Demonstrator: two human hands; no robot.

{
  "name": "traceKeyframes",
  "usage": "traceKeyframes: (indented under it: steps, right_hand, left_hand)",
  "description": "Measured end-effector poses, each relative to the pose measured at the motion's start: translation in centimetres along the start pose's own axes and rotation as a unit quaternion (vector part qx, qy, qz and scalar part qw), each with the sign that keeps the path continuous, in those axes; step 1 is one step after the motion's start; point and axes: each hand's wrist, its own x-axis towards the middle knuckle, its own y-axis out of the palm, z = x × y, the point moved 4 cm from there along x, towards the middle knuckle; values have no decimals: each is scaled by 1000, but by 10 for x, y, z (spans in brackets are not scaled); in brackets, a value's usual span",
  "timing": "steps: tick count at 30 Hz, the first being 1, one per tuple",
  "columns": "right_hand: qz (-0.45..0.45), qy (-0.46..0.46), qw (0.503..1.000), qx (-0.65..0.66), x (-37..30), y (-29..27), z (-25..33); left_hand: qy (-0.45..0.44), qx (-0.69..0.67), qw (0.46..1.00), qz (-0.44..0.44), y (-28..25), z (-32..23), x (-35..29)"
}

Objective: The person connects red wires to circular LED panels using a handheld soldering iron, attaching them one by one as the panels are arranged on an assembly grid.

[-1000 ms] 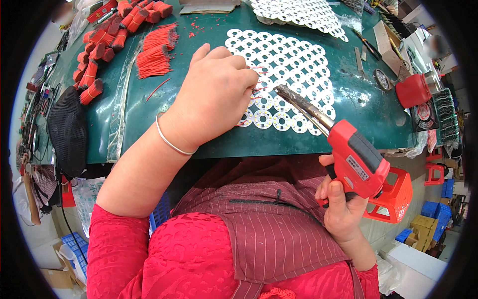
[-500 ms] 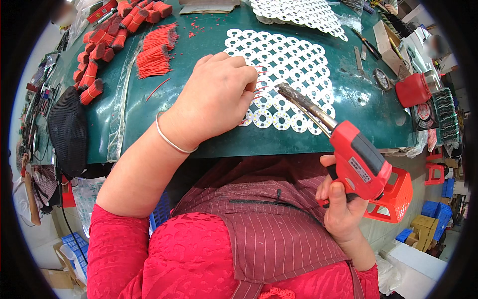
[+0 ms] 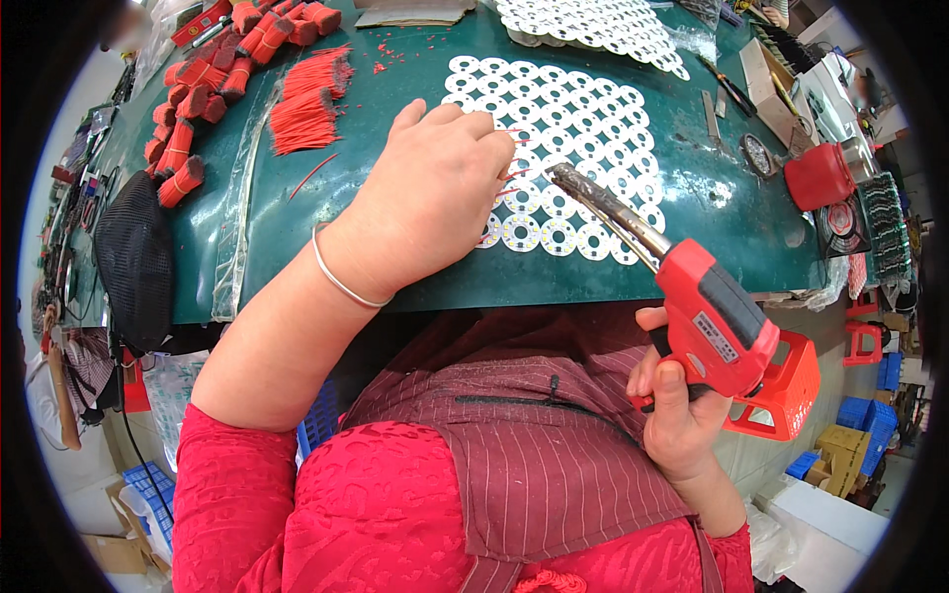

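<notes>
My right hand (image 3: 682, 405) grips a red soldering gun (image 3: 717, 316) by its handle, a finger at the black trigger. The gun's dark metal tip points up and left over a panel of round white LED boards (image 3: 559, 237). Over the panel's left edge, my left hand (image 3: 435, 193) is closed, back of the hand upward. Thin red wires (image 3: 514, 176) poke out past its fingers, close to the gun's tip. The fingertips are hidden behind the hand, so how many wires they pinch does not show.
Loose red wires (image 3: 304, 119) lie in a pile left of the panel, with bundled wires (image 3: 178, 148) farther left. Another stack of white boards (image 3: 593, 30) is at the back. On the right are tweezers (image 3: 727, 87), a round tin (image 3: 758, 156) and a red container (image 3: 820, 179).
My left hand has shifted very slightly, its fingers a little raised. The soldering gun stays almost still in my right hand.
</notes>
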Motion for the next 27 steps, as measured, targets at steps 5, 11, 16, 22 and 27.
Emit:
traceKeyframes:
  steps: [5,11,16,22,27]
  right_hand:
    - [-2,-2,1000,0,-1,0,0]
    - [-3,-4,1000,2,-1,-1,-1]
    - [-2,-4,1000,3,-2,-2,0]
    - [1,-2,1000,3,-1,-1,-1]
    - [-2,1,1000,6,-1,-1,-1]
  left_hand:
    - [-4,15,1000,6,0,-1,-1]
    - [5,87,996,16,0,-9,-1]
    - [16,63,998,12,4,-5,0]
    - [2,-2,1000,-15,0,-1,1]
    - [6,-6,1000,14,-3,-3,2]
